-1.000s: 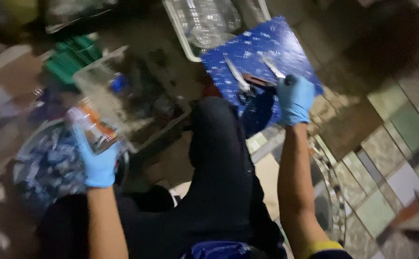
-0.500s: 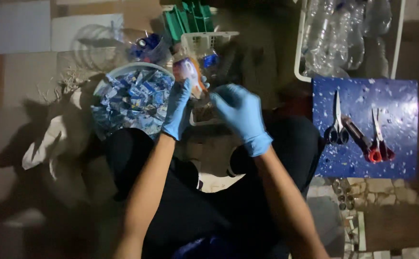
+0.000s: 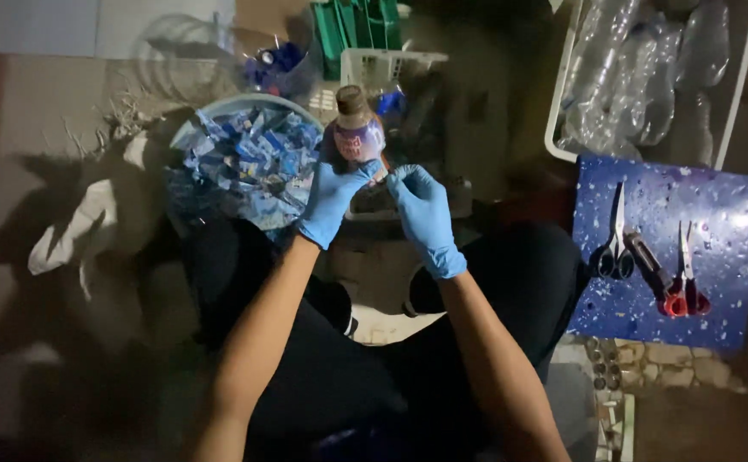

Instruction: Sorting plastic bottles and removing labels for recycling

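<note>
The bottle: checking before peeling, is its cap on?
On: a brown cap tops the bottle in the left hand.

The scene is dim, its corners and lower half sinking into near black. Light falls from above onto the gloved hands and the blue mat (image 3: 716, 214), which glares at its right edge. A soft shadow spreads left. Details look slightly smeared.

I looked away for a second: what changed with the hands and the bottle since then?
The right hand left the blue board and came over to the bottle, now touching its lower end. The left hand kept its grip on the bottle. Both scissors stayed on the board.
</note>
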